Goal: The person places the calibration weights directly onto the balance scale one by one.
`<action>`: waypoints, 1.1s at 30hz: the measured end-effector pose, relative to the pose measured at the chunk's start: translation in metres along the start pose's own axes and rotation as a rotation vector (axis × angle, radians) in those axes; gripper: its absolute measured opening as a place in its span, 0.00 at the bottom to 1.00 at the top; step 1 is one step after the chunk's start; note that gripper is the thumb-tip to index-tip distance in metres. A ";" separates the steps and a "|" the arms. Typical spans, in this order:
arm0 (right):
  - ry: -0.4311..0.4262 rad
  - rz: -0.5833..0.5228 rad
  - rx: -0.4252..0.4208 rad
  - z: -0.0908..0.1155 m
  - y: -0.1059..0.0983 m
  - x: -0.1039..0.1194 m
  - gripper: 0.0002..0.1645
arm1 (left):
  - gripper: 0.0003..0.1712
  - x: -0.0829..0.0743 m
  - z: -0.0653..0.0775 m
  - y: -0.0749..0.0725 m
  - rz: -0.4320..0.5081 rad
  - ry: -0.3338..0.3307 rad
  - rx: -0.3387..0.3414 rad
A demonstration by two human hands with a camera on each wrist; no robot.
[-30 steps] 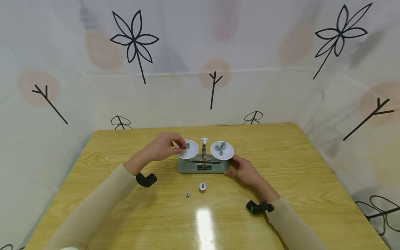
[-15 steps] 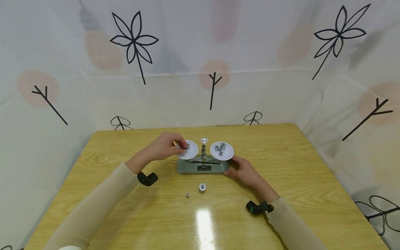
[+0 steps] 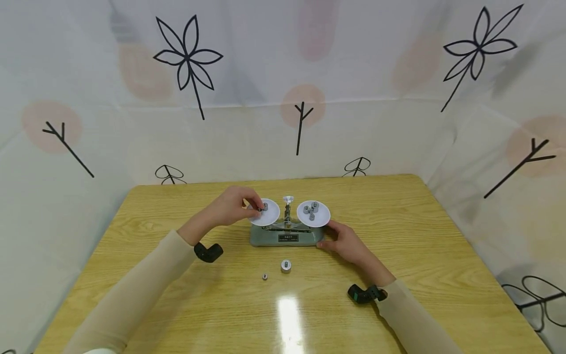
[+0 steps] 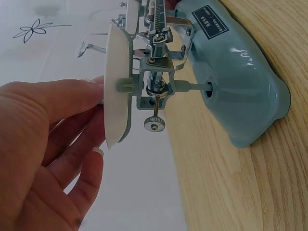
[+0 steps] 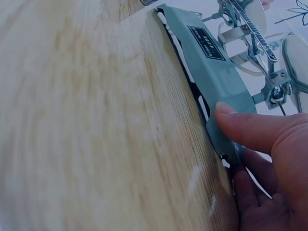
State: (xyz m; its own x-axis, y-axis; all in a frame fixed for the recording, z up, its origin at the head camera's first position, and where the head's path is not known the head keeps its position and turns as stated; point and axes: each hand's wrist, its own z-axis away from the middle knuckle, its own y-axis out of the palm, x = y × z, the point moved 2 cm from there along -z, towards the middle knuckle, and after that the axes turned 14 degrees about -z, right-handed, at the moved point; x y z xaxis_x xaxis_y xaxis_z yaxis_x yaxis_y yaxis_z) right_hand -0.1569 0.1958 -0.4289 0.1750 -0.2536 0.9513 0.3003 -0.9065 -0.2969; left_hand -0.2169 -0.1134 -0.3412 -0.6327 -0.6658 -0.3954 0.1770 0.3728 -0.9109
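Observation:
A blue-green balance scale stands on the wooden table, with a white pan on each side. My left hand reaches over the left pan, pinching a small metal weight between thumb and finger. Beside those fingertips another metal weight sits on that pan. From the left wrist camera, the pan hides the fingertips and most of what they hold. My right hand grips the right end of the base, thumb on the front and fingers behind. Several metal weights stand on the right pan.
In front of the scale, a larger metal weight and a tiny one stand on the table. A patterned white cloth hangs behind the table and along both sides.
The left fingers, still pinching the weight, have shifted very slightly over the left pan. My right hand keeps its grip on the base, and the scale has stayed in place.

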 end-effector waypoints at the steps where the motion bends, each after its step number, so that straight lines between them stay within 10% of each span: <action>1: 0.000 0.000 0.000 0.000 0.000 0.000 0.38 | 0.06 0.000 0.000 0.000 0.001 0.001 -0.002; 33: -0.012 0.025 -0.002 0.001 -0.001 0.001 0.37 | 0.06 0.015 0.035 -0.005 0.065 -0.036 -0.155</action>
State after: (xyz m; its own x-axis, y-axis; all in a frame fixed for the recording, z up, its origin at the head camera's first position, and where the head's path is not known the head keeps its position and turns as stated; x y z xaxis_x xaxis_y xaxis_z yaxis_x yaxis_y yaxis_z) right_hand -0.1565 0.1963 -0.4282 0.1937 -0.2727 0.9424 0.2935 -0.9005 -0.3209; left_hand -0.2015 -0.1479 -0.3470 -0.5959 -0.6589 -0.4591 0.0963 0.5089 -0.8554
